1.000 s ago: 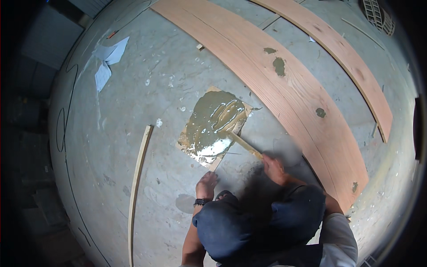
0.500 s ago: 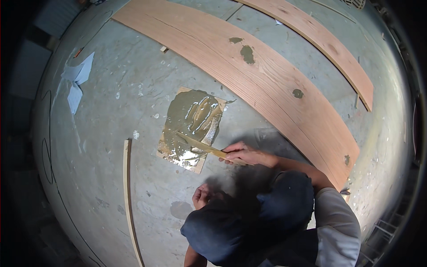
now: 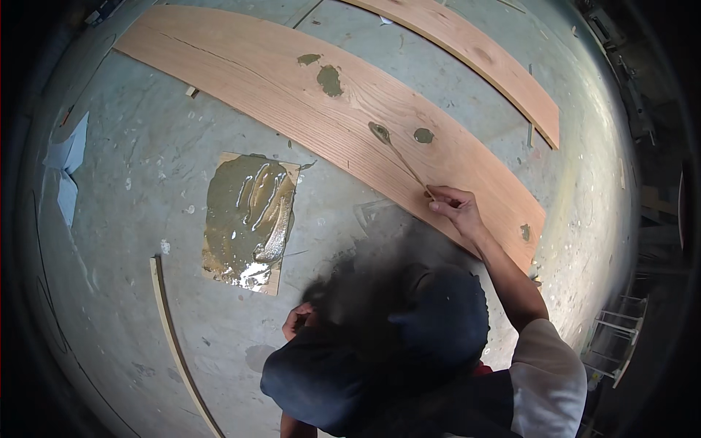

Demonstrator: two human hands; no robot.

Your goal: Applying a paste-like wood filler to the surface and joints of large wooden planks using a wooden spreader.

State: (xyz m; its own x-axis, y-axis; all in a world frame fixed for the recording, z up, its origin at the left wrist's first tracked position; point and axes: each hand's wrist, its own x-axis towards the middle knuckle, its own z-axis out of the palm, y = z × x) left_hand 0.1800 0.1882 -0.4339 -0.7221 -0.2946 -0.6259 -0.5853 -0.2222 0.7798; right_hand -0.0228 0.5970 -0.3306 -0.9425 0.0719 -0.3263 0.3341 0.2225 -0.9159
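Observation:
My right hand [image 3: 454, 208] grips a thin wooden stick [image 3: 406, 163] whose tip, loaded with olive-brown paste, rests on a long reddish wooden board [image 3: 292, 95] lying on the concrete floor. Several dabs of the same paste [image 3: 330, 79] dot the board. A square piece of board covered in wet paste [image 3: 248, 219] lies on the floor to the left. My left hand [image 3: 298, 320] rests low near my knee, fingers curled, holding nothing that I can see. My dark trousers and cap hide part of it.
A second long reddish board [image 3: 482, 55] lies farther off at the upper right. A thin curved wood strip [image 3: 171, 336] lies on the floor at the lower left. Pale paper scraps [image 3: 67, 171] sit at the left edge. A white rack [image 3: 617, 339] stands at the right.
My right hand has carried the stick from the paste-covered square up and right onto the long board. The view has shifted so the board sits closer.

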